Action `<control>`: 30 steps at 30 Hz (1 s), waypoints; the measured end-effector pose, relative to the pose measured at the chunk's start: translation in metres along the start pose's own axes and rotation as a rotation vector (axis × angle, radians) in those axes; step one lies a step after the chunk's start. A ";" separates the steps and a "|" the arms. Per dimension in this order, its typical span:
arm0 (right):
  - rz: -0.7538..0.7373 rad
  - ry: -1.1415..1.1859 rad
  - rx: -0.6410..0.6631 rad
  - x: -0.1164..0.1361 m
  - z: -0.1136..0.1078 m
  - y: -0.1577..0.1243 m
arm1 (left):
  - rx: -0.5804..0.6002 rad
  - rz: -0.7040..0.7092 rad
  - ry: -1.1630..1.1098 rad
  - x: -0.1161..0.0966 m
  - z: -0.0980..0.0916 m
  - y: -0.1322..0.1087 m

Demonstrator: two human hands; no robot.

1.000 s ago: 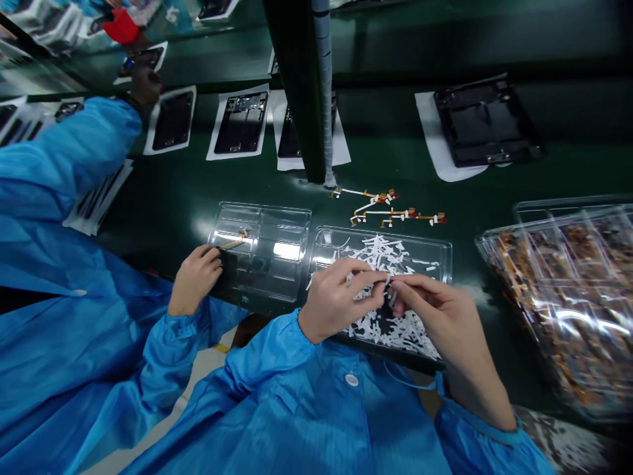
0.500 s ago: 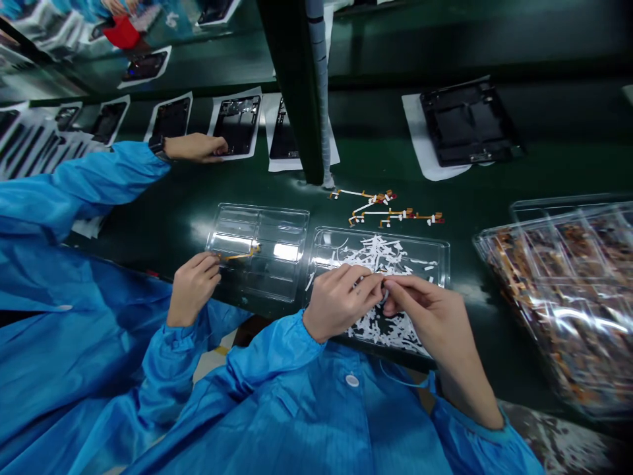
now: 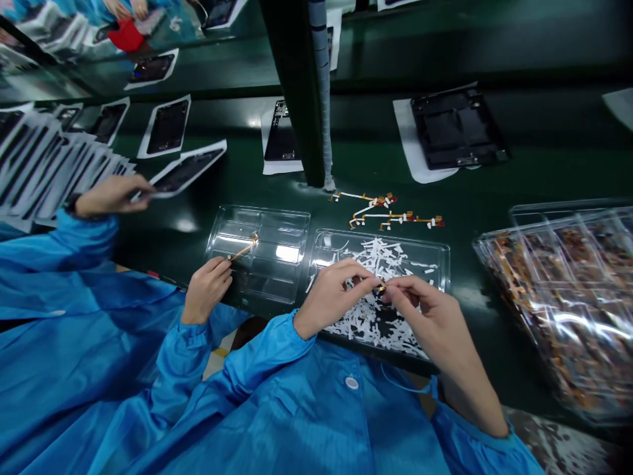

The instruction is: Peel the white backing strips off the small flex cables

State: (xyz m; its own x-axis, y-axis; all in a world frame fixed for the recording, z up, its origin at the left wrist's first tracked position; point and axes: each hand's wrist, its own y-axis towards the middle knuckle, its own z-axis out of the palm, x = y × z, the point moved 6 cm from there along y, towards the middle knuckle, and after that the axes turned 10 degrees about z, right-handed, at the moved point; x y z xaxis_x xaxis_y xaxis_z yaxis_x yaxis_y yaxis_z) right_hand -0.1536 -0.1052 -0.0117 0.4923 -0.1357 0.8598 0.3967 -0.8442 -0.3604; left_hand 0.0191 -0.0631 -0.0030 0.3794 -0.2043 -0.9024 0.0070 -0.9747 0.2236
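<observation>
My left hand point(image 3: 337, 293) and my right hand point(image 3: 426, 309) meet above a clear plastic tray point(image 3: 442, 254). Between their pinched fingertips shows a small orange flex cable point(image 3: 381, 285), mostly covered by the fingers. White paper strips point(image 3: 378, 254) lie heaped in the tray under my hands. Just beyond the tray, several orange flex cables point(image 3: 390, 216) with white strips on them lie on the dark green bench.
A co-worker's hand point(image 3: 206, 290) holds a flex cable point(image 3: 243, 251) over another clear tray point(image 3: 277, 280); their other hand point(image 3: 116, 194) grips a black panel point(image 3: 188, 173) on white paper. Stacked trays of flex cables point(image 3: 568, 284) stand right. A post point(image 3: 297, 99) rises ahead.
My fingers have shifted slightly, and more of the orange cable shows between them. The co-worker has lifted a panel from the line and drawn it left, and raised their flex cable's far end.
</observation>
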 end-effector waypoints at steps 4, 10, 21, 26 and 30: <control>-0.001 0.037 0.058 -0.002 0.003 -0.001 | -0.003 -0.010 0.006 -0.005 -0.006 0.003; 0.032 -0.025 0.141 -0.018 0.000 -0.001 | -0.075 0.179 0.159 -0.009 -0.035 0.006; -0.098 -0.031 0.067 -0.003 0.000 -0.004 | -0.094 0.381 0.505 -0.044 0.001 -0.011; -0.175 -0.097 0.027 0.008 0.003 -0.009 | -0.099 0.403 0.632 -0.043 0.009 -0.011; -0.217 -0.120 -0.013 0.011 0.002 -0.010 | -0.098 0.389 0.671 -0.040 0.008 -0.010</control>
State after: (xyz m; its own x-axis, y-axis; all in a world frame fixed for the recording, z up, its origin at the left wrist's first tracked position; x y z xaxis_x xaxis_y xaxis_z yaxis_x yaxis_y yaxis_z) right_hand -0.1512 -0.0969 0.0006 0.4850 0.1114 0.8674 0.4937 -0.8535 -0.1665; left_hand -0.0037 -0.0456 0.0278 0.8496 -0.4003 -0.3434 -0.1713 -0.8252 0.5382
